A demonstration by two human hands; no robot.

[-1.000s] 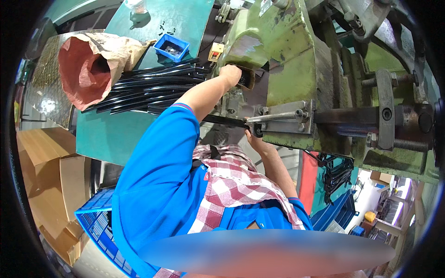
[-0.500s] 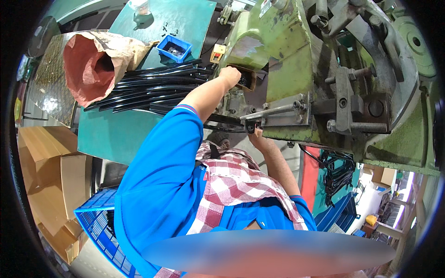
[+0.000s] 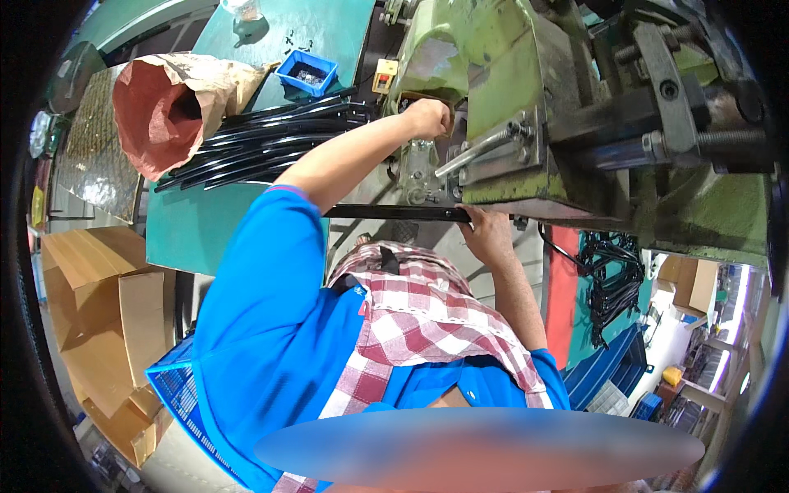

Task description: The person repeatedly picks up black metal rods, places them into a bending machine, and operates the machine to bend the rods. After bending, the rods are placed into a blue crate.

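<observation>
My left hand point(image 3: 429, 120) is closed in front of the green machine point(image 3: 501, 74), over a small bin fixed there that it mostly covers. Whatever its curled fingers hold is hidden. Lower down, my right hand point(image 3: 490, 236) grips the right end of a long black tube point(image 3: 386, 212), which lies crosswise below the machine's metal clamp rod point(image 3: 481, 152). The tube's left end passes behind my left forearm.
A pile of black tubes point(image 3: 271, 140), an open paper sack point(image 3: 177, 115) and a blue tray point(image 3: 306, 72) of small parts rest on the green table point(image 3: 197, 234). Cardboard boxes point(image 3: 99, 304) and a blue crate point(image 3: 185, 403) stand lower left. Bent black parts point(image 3: 615, 279) lie at right.
My left hand has moved right from the bin's edge. My right hand has shifted right and slightly down, and more of the black tube shows. The view has shifted a little.
</observation>
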